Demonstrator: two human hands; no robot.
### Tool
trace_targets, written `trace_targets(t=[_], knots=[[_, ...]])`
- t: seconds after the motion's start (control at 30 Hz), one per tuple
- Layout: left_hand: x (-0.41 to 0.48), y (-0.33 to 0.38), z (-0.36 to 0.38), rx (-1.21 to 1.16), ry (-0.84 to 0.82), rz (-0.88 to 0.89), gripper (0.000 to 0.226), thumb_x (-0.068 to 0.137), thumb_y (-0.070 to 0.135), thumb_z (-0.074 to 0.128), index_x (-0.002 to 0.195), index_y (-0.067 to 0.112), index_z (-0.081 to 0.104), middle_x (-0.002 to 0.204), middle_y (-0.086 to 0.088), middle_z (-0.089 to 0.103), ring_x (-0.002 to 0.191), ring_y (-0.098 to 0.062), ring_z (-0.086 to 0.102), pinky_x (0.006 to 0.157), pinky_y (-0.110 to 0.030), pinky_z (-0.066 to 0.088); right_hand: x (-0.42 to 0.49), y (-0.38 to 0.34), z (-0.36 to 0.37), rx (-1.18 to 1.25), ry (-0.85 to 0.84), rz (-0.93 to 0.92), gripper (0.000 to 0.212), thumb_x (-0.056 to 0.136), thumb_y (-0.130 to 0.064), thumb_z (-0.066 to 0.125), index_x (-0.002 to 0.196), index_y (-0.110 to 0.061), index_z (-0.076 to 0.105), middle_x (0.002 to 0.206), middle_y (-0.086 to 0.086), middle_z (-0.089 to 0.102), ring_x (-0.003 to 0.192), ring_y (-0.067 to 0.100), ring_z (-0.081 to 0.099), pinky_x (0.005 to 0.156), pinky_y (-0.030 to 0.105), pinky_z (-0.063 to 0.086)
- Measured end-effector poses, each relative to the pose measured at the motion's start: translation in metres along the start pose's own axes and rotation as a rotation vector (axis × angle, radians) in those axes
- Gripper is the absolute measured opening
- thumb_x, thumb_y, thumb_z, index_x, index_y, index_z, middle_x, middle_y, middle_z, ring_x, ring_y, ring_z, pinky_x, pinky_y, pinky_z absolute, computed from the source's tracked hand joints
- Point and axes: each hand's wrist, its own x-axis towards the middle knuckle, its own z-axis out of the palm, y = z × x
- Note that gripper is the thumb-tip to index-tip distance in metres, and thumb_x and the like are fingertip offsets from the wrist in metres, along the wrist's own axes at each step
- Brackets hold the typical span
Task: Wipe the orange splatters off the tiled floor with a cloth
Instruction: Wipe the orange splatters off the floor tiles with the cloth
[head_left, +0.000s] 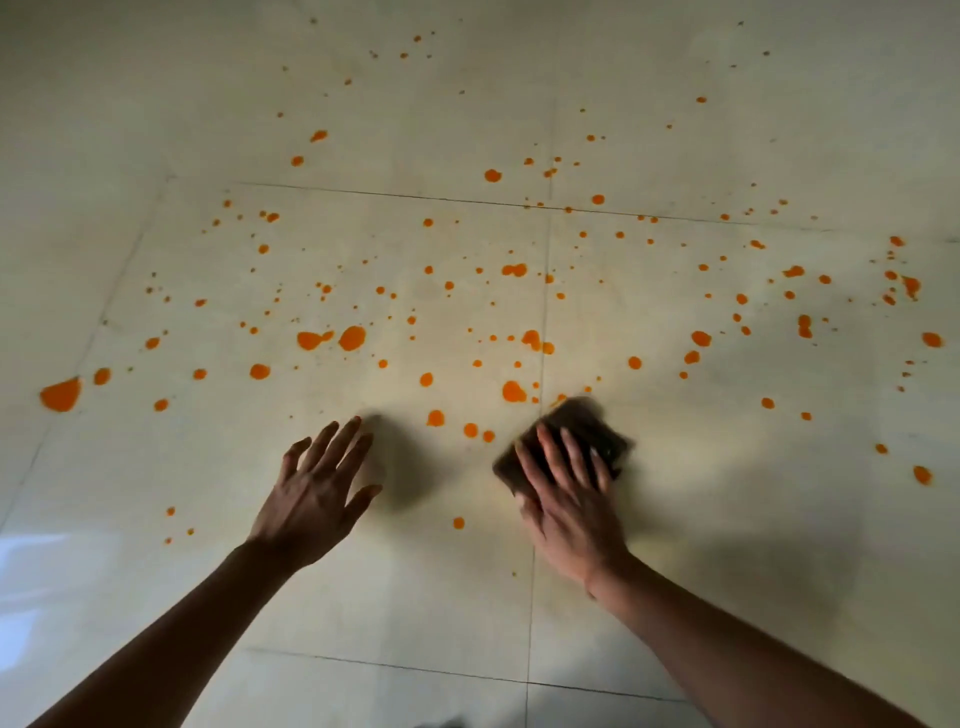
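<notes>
From my feed, the right hand (569, 499) lies flat on the dark brown cloth (582, 431), fingers straight, pressing it onto the tiled floor (208, 597) just right of the grout line (535, 597) running up the middle. The cloth's blurry, so I can't tell how it's folded. The left hand (317, 488) is spread open and holds nothing. Orange splatters (352, 338) dot the tiles beyond both hands, out to the left and right edges.
</notes>
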Motion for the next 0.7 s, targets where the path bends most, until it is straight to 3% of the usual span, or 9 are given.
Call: trace_targets(t=[0.07,0.13,0.27,0.33,0.43,0.5,0.6,0.7], knots=[[-0.007,-0.008,0.006,-0.045,0.016,-0.037,0.069,0.095,0.056,0.030,0.147,0.013,0.038,0.158,-0.007,0.028,0.143,-0.030,0.032,0.108,-0.048,0.034,0.034,-0.047,0.005,0.020,0.014,0.006,0.064,0.085,-0.043,0.043,0.146,-0.026,0.038,0.157,0.006,0.032,0.142,0.031,0.030,0.113,0.052,0.022],[-0.011,-0.013,0.010,-0.101,0.034,-0.060,0.068,0.095,0.055,0.031,0.149,0.015,0.034,0.159,-0.005,0.028,0.144,-0.028,0.029,0.107,-0.046,0.035,0.013,-0.088,0.021,0.032,-0.026,-0.180,0.065,0.087,-0.041,0.046,0.149,-0.027,0.033,0.159,0.005,0.026,0.145,0.030,0.024,0.114,0.053,0.019],[-0.012,-0.011,0.011,-0.167,0.051,-0.054,0.067,0.095,0.053,0.035,0.152,0.017,0.029,0.160,-0.003,0.024,0.146,-0.026,0.024,0.108,-0.045,0.035,-0.051,-0.050,0.013,0.003,-0.091,-0.381,0.065,0.088,-0.044,0.050,0.149,-0.030,0.032,0.160,0.001,0.021,0.146,0.025,0.026,0.113,0.049,0.020],[-0.013,-0.012,0.013,-0.178,0.050,-0.063,0.068,0.096,0.053,0.036,0.153,0.018,0.025,0.161,-0.001,0.021,0.148,-0.024,0.020,0.111,-0.043,0.032,-0.011,-0.039,0.009,-0.038,-0.072,-0.262,0.062,0.089,-0.044,0.044,0.149,-0.029,0.033,0.160,0.002,0.024,0.144,0.028,0.029,0.113,0.050,0.019],[-0.012,-0.016,0.018,-0.184,0.064,-0.058,0.067,0.097,0.051,0.038,0.153,0.018,0.025,0.162,0.000,0.020,0.149,-0.022,0.018,0.112,-0.041,0.029,0.063,-0.092,0.013,-0.001,-0.018,-0.027,0.064,0.087,-0.045,0.039,0.148,-0.027,0.035,0.158,0.005,0.030,0.144,0.030,0.027,0.114,0.051,0.017],[-0.011,-0.017,0.020,-0.193,0.094,-0.084,0.063,0.097,0.049,0.037,0.151,0.016,0.031,0.160,-0.003,0.026,0.147,-0.023,0.023,0.111,-0.041,0.030,0.047,-0.117,0.022,-0.002,-0.049,-0.184,0.063,0.090,-0.044,0.041,0.150,-0.026,0.031,0.159,0.005,0.025,0.146,0.030,0.022,0.115,0.052,0.017],[-0.014,-0.018,0.019,-0.219,0.111,-0.128,0.063,0.098,0.048,0.037,0.150,0.013,0.034,0.158,-0.006,0.030,0.146,-0.025,0.026,0.111,-0.042,0.031,-0.013,-0.073,0.012,-0.018,-0.128,-0.367,0.063,0.091,-0.044,0.043,0.150,-0.028,0.030,0.160,0.003,0.022,0.146,0.027,0.025,0.113,0.050,0.019],[-0.014,-0.023,0.019,-0.213,0.105,-0.120,0.065,0.097,0.050,0.037,0.149,0.012,0.034,0.158,-0.007,0.030,0.146,-0.027,0.026,0.111,-0.042,0.031,0.034,-0.048,0.009,-0.062,-0.047,-0.200,0.062,0.088,-0.044,0.040,0.148,-0.027,0.035,0.158,0.004,0.028,0.143,0.030,0.031,0.113,0.050,0.019]])
